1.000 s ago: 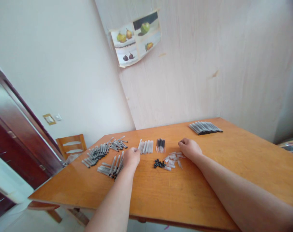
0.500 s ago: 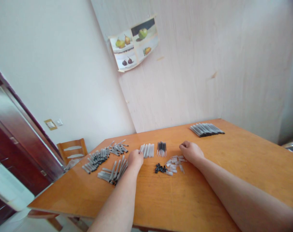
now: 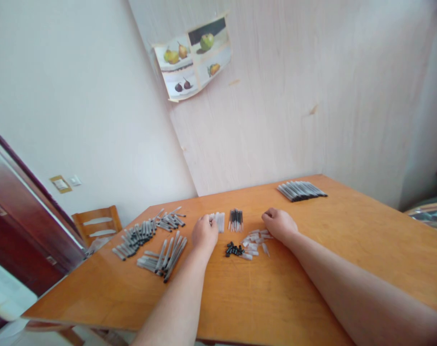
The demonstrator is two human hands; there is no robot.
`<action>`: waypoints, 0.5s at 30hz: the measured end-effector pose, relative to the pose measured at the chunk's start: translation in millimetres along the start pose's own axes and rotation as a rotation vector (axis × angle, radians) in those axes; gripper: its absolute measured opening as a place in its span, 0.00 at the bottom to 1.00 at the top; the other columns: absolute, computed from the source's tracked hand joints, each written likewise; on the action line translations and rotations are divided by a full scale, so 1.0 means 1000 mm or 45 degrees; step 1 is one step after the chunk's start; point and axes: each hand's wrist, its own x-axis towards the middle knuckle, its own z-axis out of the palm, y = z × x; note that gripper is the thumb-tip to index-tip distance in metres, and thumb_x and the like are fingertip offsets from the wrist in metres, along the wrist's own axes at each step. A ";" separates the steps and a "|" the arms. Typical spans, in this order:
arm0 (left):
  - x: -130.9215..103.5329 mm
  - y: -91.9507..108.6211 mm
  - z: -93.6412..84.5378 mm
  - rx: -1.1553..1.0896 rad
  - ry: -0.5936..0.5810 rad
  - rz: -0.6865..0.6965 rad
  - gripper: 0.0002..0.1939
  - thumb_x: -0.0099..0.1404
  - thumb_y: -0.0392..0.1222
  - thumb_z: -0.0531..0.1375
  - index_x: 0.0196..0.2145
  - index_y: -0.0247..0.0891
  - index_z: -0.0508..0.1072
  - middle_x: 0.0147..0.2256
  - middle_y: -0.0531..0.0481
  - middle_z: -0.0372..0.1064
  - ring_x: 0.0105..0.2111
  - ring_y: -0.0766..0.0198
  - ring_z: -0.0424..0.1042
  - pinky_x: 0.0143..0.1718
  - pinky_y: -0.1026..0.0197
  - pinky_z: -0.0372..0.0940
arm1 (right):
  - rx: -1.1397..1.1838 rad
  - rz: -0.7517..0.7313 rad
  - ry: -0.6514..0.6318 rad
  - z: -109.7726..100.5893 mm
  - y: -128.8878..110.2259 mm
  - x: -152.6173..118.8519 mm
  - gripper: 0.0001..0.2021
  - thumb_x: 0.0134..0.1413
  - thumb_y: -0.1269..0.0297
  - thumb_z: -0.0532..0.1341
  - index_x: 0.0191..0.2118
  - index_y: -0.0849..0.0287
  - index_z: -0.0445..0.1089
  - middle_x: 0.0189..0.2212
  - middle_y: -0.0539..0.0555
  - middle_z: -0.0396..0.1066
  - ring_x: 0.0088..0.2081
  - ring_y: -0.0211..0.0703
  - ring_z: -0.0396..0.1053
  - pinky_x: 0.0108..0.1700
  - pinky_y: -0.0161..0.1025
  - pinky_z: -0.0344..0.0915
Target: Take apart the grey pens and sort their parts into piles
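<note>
My left hand (image 3: 205,236) is at the left end of a row of whitish pen barrels (image 3: 221,222), its fingers closed and covering part of the row. What they pinch, if anything, is hidden. To the right stands a neat row of dark refills with pale tips (image 3: 236,220). My right hand (image 3: 280,225) rests on the table with curled fingers, beside a loose heap of clear caps (image 3: 253,241). Anything inside that hand is out of sight. Small black end pieces (image 3: 234,249) lie left of the caps.
Several black-ended pens (image 3: 168,257) lie left of my left arm, with another pile (image 3: 139,236) farther left. A tidy row of pens (image 3: 301,190) is at the table's back right. A wooden chair (image 3: 96,223) stands beyond the left edge of the wooden table (image 3: 290,298).
My left hand has shifted right across the barrels and now hides more of the row. My right hand stays by the caps. The whole view has swung slightly right.
</note>
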 end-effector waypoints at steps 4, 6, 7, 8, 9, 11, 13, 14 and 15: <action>-0.001 0.018 0.008 -0.043 -0.098 0.117 0.10 0.64 0.44 0.54 0.33 0.41 0.73 0.38 0.46 0.74 0.38 0.60 0.71 0.34 0.63 0.58 | 0.009 0.012 -0.009 -0.003 -0.003 -0.003 0.16 0.54 0.56 0.50 0.34 0.54 0.74 0.33 0.56 0.76 0.37 0.47 0.71 0.29 0.36 0.55; -0.001 0.025 0.014 -0.076 -0.153 0.159 0.09 0.64 0.44 0.54 0.31 0.41 0.73 0.34 0.48 0.74 0.36 0.61 0.71 0.31 0.63 0.57 | 0.013 0.011 -0.010 -0.003 -0.003 -0.003 0.16 0.54 0.56 0.50 0.35 0.54 0.75 0.34 0.56 0.76 0.37 0.47 0.71 0.29 0.36 0.55; 0.000 0.028 0.017 -0.097 -0.182 0.173 0.09 0.63 0.44 0.55 0.30 0.42 0.73 0.33 0.49 0.74 0.34 0.62 0.70 0.30 0.64 0.56 | 0.013 0.010 -0.010 -0.002 -0.002 -0.002 0.16 0.54 0.56 0.51 0.35 0.54 0.75 0.34 0.56 0.76 0.37 0.47 0.71 0.30 0.36 0.55; 0.000 0.030 0.020 -0.119 -0.209 0.182 0.09 0.63 0.43 0.55 0.29 0.42 0.73 0.32 0.50 0.74 0.33 0.63 0.70 0.29 0.64 0.55 | 0.013 0.008 -0.006 -0.002 -0.002 -0.002 0.16 0.54 0.55 0.51 0.35 0.54 0.75 0.35 0.56 0.76 0.37 0.47 0.71 0.30 0.36 0.55; 0.001 0.032 0.022 -0.140 -0.234 0.186 0.09 0.63 0.43 0.55 0.29 0.42 0.73 0.31 0.51 0.74 0.32 0.63 0.70 0.28 0.63 0.54 | 0.012 0.007 -0.003 -0.001 -0.002 -0.001 0.16 0.54 0.55 0.51 0.35 0.54 0.75 0.35 0.56 0.76 0.38 0.47 0.71 0.30 0.35 0.55; 0.002 0.034 0.026 -0.170 -0.276 0.182 0.08 0.62 0.43 0.55 0.30 0.43 0.74 0.31 0.51 0.75 0.31 0.64 0.69 0.26 0.63 0.53 | 0.009 0.008 0.004 0.000 -0.001 0.000 0.16 0.54 0.55 0.51 0.35 0.54 0.75 0.35 0.56 0.76 0.38 0.46 0.71 0.30 0.35 0.55; 0.003 0.035 0.028 -0.175 -0.315 0.163 0.08 0.61 0.43 0.55 0.31 0.43 0.74 0.32 0.51 0.75 0.31 0.64 0.69 0.26 0.63 0.52 | 0.005 0.015 0.004 0.001 -0.001 0.001 0.16 0.54 0.55 0.51 0.35 0.54 0.75 0.35 0.55 0.76 0.38 0.46 0.71 0.31 0.35 0.56; 0.003 0.036 0.029 -0.173 -0.336 0.151 0.08 0.61 0.44 0.55 0.31 0.43 0.74 0.32 0.51 0.75 0.31 0.63 0.69 0.26 0.63 0.52 | 0.006 0.016 0.001 0.001 -0.001 0.001 0.16 0.54 0.55 0.51 0.35 0.54 0.75 0.35 0.55 0.76 0.38 0.46 0.71 0.31 0.35 0.56; 0.003 0.036 0.029 -0.168 -0.351 0.139 0.09 0.61 0.44 0.55 0.31 0.43 0.75 0.32 0.51 0.75 0.31 0.63 0.69 0.26 0.63 0.53 | 0.010 0.014 0.000 0.001 0.000 0.001 0.16 0.54 0.55 0.51 0.35 0.54 0.75 0.35 0.55 0.76 0.38 0.46 0.71 0.31 0.35 0.56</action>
